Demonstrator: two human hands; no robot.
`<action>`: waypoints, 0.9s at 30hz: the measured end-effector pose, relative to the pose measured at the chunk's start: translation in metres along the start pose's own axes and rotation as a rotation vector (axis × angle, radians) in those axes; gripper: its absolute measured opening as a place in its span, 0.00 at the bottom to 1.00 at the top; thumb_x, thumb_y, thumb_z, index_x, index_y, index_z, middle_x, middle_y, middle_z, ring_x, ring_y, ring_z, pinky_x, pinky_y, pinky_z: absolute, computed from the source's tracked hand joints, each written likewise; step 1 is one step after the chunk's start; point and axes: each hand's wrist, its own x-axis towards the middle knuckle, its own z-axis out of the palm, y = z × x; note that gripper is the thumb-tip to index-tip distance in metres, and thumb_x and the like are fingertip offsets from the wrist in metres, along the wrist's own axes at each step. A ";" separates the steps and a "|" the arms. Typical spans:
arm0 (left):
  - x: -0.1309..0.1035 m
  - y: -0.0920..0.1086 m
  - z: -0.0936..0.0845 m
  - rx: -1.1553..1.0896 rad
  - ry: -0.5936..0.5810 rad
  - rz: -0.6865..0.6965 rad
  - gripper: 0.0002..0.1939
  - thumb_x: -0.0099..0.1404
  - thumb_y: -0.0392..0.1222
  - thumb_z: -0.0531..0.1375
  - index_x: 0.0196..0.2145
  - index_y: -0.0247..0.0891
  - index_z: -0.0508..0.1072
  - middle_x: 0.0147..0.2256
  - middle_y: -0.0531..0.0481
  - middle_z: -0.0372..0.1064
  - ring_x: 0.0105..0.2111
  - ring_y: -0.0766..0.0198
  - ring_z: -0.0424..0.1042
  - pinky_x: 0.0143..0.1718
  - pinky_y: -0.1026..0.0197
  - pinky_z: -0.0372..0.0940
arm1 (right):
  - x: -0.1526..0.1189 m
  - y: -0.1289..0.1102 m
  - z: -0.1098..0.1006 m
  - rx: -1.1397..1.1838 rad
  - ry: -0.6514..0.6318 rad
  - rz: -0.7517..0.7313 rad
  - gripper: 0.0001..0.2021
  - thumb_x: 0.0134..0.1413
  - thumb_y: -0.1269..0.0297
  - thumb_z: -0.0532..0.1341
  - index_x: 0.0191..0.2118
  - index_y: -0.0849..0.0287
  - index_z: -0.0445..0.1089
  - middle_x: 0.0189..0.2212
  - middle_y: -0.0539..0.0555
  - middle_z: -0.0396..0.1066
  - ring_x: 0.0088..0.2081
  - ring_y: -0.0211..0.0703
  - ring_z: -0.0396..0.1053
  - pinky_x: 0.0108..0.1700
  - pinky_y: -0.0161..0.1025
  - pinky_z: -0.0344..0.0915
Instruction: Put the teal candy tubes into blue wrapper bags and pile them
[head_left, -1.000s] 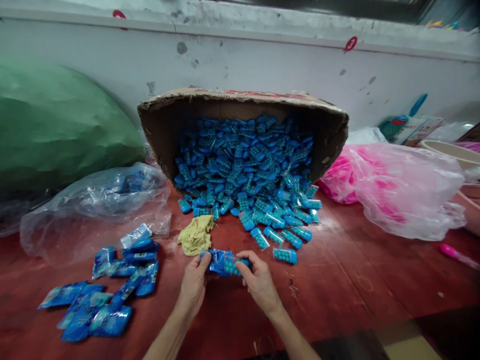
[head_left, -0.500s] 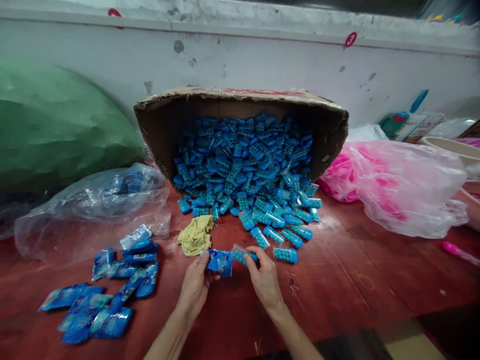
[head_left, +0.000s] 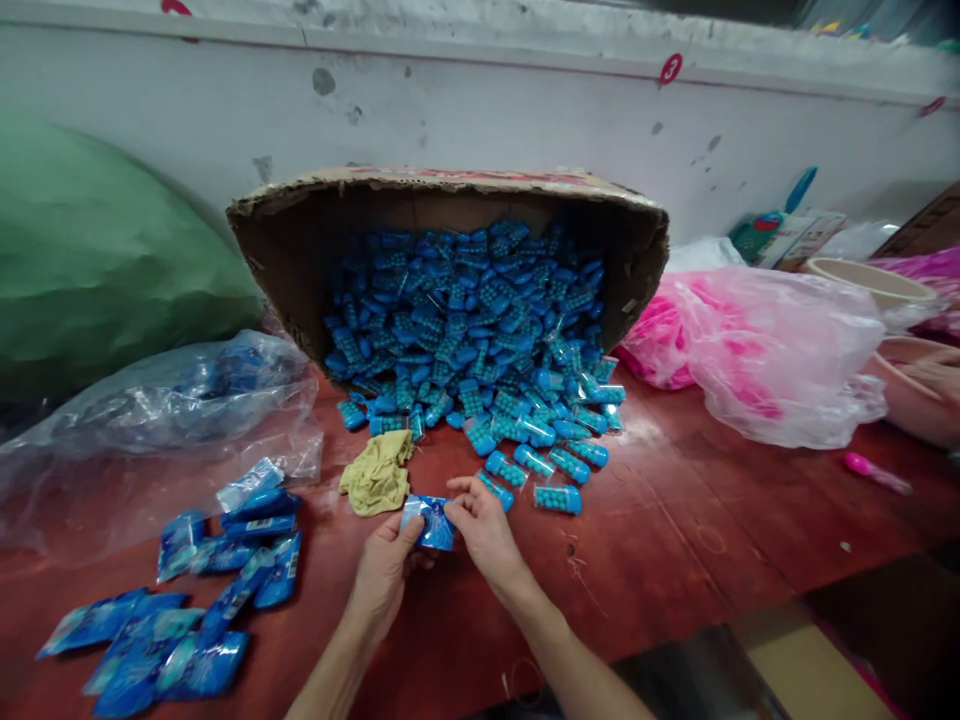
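My left hand (head_left: 386,560) pinches a small blue printed plastic packet (head_left: 433,524) by its left side, thumb on top. At the packet's right edge, my right hand (head_left: 480,525) is closed with its fingertips on the plastic. Whether a bottle is inside the packet cannot be made out. Just beyond my right hand lies a small clear bottle with a blue cap and teal balls (head_left: 496,491), partly covered by the fingers. Similar bottles (head_left: 557,498) spill from a cardboard box (head_left: 285,270) tipped on its side. A crumpled yellow cloth (head_left: 376,474) lies beyond my left hand.
Several blue packets (head_left: 202,665) lie on the red table (head_left: 660,560) at left, beside a clear plastic bag (head_left: 135,400). A big green sack (head_left: 105,270) stands behind. On the right are a bag of pink items (head_left: 780,350), a pink spoon-like piece (head_left: 877,472) and tubs (head_left: 870,280).
My right hand has moved left onto the packet's edge. The bottle it held beside the packet is no longer visible in its fingers. The view has shifted slightly right.
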 end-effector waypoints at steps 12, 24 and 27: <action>-0.002 -0.002 -0.005 -0.150 0.011 -0.156 0.19 0.43 0.52 0.65 0.17 0.34 0.65 0.12 0.55 0.62 0.17 0.67 0.67 0.14 0.69 0.60 | 0.002 -0.002 -0.045 -1.516 0.195 -0.310 0.13 0.49 0.69 0.59 0.43 0.55 0.66 0.36 0.59 0.67 0.39 0.53 0.64 0.37 0.46 0.60; -0.004 -0.005 -0.003 -0.099 0.035 -0.078 0.16 0.51 0.51 0.60 0.19 0.34 0.66 0.13 0.55 0.62 0.17 0.68 0.66 0.18 0.68 0.60 | -0.029 -0.030 -0.039 -0.685 -0.171 -0.391 0.15 0.47 0.72 0.58 0.43 0.54 0.66 0.39 0.52 0.65 0.42 0.43 0.63 0.46 0.39 0.60; -0.004 -0.005 -0.004 -0.065 0.041 -0.032 0.15 0.49 0.50 0.61 0.20 0.34 0.68 0.13 0.55 0.63 0.17 0.69 0.64 0.18 0.67 0.60 | -0.034 -0.031 -0.036 -0.734 -0.201 -0.388 0.16 0.47 0.73 0.58 0.43 0.53 0.66 0.38 0.53 0.64 0.42 0.44 0.62 0.46 0.41 0.60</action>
